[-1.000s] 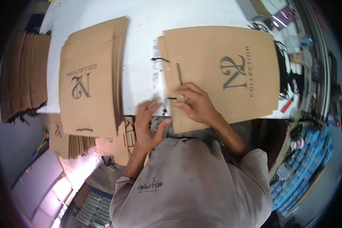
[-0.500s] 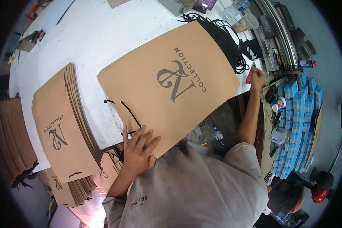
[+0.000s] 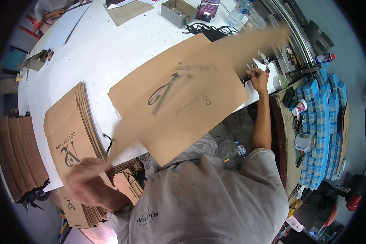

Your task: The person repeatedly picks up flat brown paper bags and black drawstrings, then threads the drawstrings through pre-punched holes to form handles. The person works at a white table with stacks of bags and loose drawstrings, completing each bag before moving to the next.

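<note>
A flat brown paper bag (image 3: 126, 132), smeared by motion, is lifted and slants across a pile of similar brown bags (image 3: 166, 150). My left hand (image 3: 87, 179), blurred, grips its lower left corner, above the left-hand stack of bags (image 3: 61, 118). A short black cord (image 3: 108, 142) hangs near that corner. At the right, my right hand (image 3: 258, 79) has bent fingers pressed together beside the black cords (image 3: 246, 79); what they hold is too small to make out. A small red object (image 3: 267, 71) shows at its fingers.
A grey box (image 3: 179, 14), a water bottle (image 3: 240, 12) and more black cords (image 3: 207, 29) are at the table's far side. Brown bags (image 3: 18, 154) stand at far left. Blue packs (image 3: 317, 134) fill the right shelf. Another person's hand (image 3: 55, 14) shows at top left.
My left hand has moved left off the pile, and a bag has lifted and swung with it. My right hand has shifted slightly left toward the cords. The view has tilted a little.
</note>
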